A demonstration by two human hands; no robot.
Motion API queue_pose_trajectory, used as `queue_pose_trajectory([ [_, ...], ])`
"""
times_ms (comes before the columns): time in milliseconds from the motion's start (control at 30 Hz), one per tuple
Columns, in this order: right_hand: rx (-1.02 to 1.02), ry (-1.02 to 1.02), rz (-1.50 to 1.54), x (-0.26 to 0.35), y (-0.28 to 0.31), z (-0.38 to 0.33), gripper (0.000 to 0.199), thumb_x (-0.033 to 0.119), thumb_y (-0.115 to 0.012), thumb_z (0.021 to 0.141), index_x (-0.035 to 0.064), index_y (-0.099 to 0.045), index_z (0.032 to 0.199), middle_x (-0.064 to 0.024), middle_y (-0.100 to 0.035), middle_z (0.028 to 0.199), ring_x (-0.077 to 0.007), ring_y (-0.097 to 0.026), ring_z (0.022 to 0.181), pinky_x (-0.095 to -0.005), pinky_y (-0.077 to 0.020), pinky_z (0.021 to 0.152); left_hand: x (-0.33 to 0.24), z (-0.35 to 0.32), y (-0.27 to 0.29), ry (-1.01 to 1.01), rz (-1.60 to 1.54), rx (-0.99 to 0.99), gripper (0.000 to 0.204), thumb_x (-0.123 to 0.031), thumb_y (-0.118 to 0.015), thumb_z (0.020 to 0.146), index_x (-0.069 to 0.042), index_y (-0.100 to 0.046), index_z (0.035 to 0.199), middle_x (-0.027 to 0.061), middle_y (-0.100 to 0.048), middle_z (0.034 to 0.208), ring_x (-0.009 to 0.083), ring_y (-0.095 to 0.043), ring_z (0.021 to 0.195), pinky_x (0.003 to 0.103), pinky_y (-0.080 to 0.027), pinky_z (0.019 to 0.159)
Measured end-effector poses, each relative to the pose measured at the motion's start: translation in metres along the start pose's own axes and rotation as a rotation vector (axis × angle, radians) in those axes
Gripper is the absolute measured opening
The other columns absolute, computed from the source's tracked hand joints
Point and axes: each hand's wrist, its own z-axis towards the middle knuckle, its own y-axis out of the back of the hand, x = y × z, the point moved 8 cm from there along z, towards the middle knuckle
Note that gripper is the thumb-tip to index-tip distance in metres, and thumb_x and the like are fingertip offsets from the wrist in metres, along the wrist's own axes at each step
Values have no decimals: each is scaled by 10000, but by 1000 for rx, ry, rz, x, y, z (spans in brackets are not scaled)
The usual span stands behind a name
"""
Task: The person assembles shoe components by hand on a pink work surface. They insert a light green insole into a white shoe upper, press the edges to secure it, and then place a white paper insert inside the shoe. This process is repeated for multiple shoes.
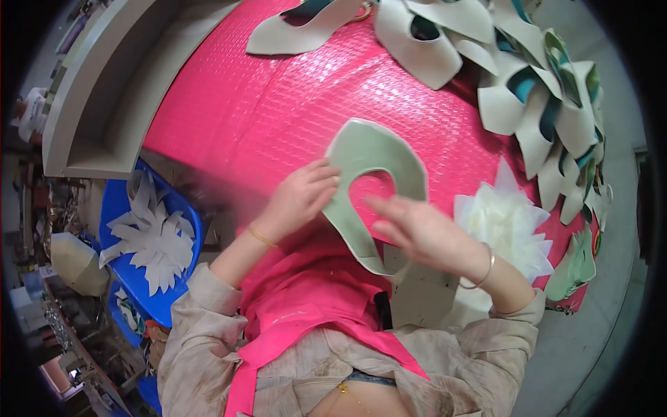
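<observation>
A pale green, U-shaped shoe upper (360,147) with a cream edge lies at the near edge of the pink-covered table, its longer arm hanging toward my lap. My left hand (306,191) is closed on its left edge, the fingertips pressed together there. Over its right arm hovers or rests my right hand (424,233), fingers stretched out toward the inner opening and somewhat blurred; nothing shows in them. Whether those fingers touch the upper, I cannot tell. Just right of that hand lies a fanned stack of thin whitish pointed pieces (506,221).
Many white shoe uppers (420,52) with teal linings are heaped along the table's far and right edges. A grey open-fronted box (97,149) stands at the left. Below it, a blue bin (156,299) holds white cut pieces (154,243). Pink table cover (264,104) stretches between.
</observation>
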Motion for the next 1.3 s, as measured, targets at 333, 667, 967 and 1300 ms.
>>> queue_pose_trajectory([
  [333,65,-316,-513,-57,-18,50,437,276,-522,859,356,-429,1279,-131,-495,766,-271,-568,527,-359,-499,509,10,-4,8,-88,-57,-89,154,-113,-574,806,-20,-636,912,87,-620,1060,289,-534,1076,372,-447,878],
  [667,45,-334,-158,-65,12,28,419,234,-550,846,114,-487,1243,-138,-506,739,-255,-549,661,-383,-459,704,12,1,11,-68,-78,-112,145,-116,-587,795,-18,-646,885,85,-631,1040,275,-546,1054,386,-440,856],
  [967,-51,-329,-301,18,10,-78,184,85,-632,685,56,-589,861,-58,-520,620,-224,-572,803,-432,-332,992,35,-2,24,157,-200,-186,377,-144,-393,930,-12,-416,1282,139,-423,1311,262,-386,1229,353,-272,1040],
  [1300,-1131,-1188,-1170,-132,281,-489,243,153,-572,803,-16,-597,976,-224,-594,969,-371,-555,936,-389,-446,775,6,-18,-9,143,177,-3,457,-129,-534,807,-80,-484,1258,122,-335,1374,320,-259,1290,417,-202,1061],
])
